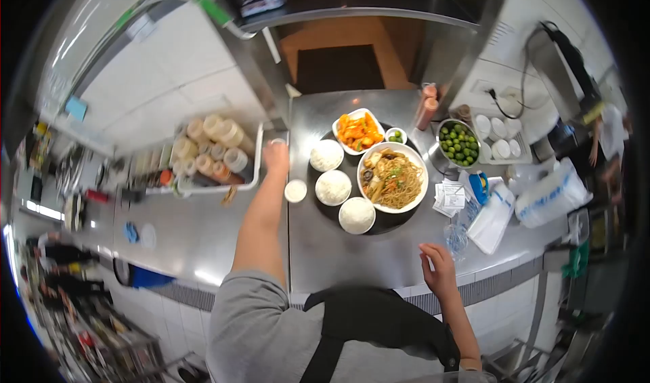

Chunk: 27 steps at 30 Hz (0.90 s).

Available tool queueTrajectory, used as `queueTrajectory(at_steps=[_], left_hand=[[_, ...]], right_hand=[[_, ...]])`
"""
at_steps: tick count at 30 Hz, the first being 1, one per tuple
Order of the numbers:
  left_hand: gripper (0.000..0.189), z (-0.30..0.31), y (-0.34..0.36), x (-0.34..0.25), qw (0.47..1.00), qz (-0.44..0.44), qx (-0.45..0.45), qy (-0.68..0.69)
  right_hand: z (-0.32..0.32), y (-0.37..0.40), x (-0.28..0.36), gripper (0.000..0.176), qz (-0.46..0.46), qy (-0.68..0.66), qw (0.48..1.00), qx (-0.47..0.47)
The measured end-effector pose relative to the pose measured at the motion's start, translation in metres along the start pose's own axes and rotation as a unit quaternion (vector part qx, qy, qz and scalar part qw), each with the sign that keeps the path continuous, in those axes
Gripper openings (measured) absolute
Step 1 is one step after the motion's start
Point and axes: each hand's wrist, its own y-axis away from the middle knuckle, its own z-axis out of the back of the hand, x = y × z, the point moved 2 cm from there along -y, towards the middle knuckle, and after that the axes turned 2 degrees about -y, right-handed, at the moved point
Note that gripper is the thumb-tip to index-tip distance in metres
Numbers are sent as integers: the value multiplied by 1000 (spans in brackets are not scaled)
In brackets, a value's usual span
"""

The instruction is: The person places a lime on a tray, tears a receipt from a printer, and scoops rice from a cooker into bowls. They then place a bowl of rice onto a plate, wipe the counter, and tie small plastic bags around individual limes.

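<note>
One bottle-filled tub (215, 189) stood beside the left hand (275, 156), whose finger state I could not tell; it seemed heavy, stiff, best gripped by opposite rims; the right hand (441, 269) was loosely open

L hand (275, 157) blurry; slips (453, 195): txt too small.

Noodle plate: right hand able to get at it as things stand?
Probably yes. The right hand looks empty, with bare counter between it and the near-right rim of the noodle plate. Only the near-left side looks crowded, by a rice bowl.
</note>
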Motion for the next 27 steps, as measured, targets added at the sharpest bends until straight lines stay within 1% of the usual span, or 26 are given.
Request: queueTrajectory(at_steps=[1, 3, 6, 7, 9, 10, 12, 13, 15, 16, 17, 18, 19, 20, 21, 22, 23, 24, 27], left_hand=[[14, 8, -2, -3, 998, -13, 35, -46], [14, 7, -6, -4, 997, -33, -10, -66], [13, 20, -8, -13, 987, -45, -151, -43], [13, 14, -12, -13, 985, -34, -162, -49], [13, -1, -18, -11, 994, -29, -97, -51], [13, -1, -17, -12, 991, -41, -123, -44], [12, 7, -11, -7, 983, -45, -176, -32], [12, 2, -11, -3, 987, -38, -152, -33], [13, -10, -14, -1, 994, -21, -106, -31], [13, -3, -8, -1, 994, -19, -104, -33], [12, -1, -4, 1, 995, 1, -92, -25], [12, 1, 0, 3, 996, 18, -82, -17], [11, 3, 6, 4, 997, 33, -70, -10], [11, 4, 12, 6, 997, 61, -41, 30], [11, -2, 12, 10, 992, 91, -39, 73], [11, -14, 12, 12, 985, 119, -37, 116], [11, -12, 18, 12, 976, 146, -34, 159], [14, -8, 24, 11, 973, 146, -35, 177], [17, 28, 51, -7, 971, 121, -98, 182]], right_hand=[[1, 7, 5, 33, -20, 6, 1000, -14], [1, 28, 9, 35, -59, 7, 997, -51], [-3, 52, 12, 35, -115, 1, 989, -93], [-4, 60, 15, 35, -134, -3, 986, -102], [-4, 66, 21, 35, -151, -21, 983, -101], [-4, 65, 23, 35, -152, -31, 983, -99], [-2, 59, 26, 35, -121, -2, 987, -104], [-2, 55, 27, 35, -99, 10, 990, -102], [-1, 46, 22, 36, -92, -18, 990, -104], [0, 41, 17, 36, -82, -27, 991, -101], [2, 35, 13, 36, -72, -35, 992, -100], [5, 27, 12, 36, -33, -20, 994, -101], [10, 22, 9, 36, -21, -25, 995, -92], [14, 17, 5, 37, -8, -32, 996, -84], [18, 12, 1, 38, 4, -38, 996, -77], [25, 6, -3, 38, 24, -40, 997, -68], [37, -2, -5, 39, 44, -42, 996, -59], [51, -10, -9, 39, 64, -42, 996, -50], [110, -29, -46, 40, 117, -21, 990, -73]])
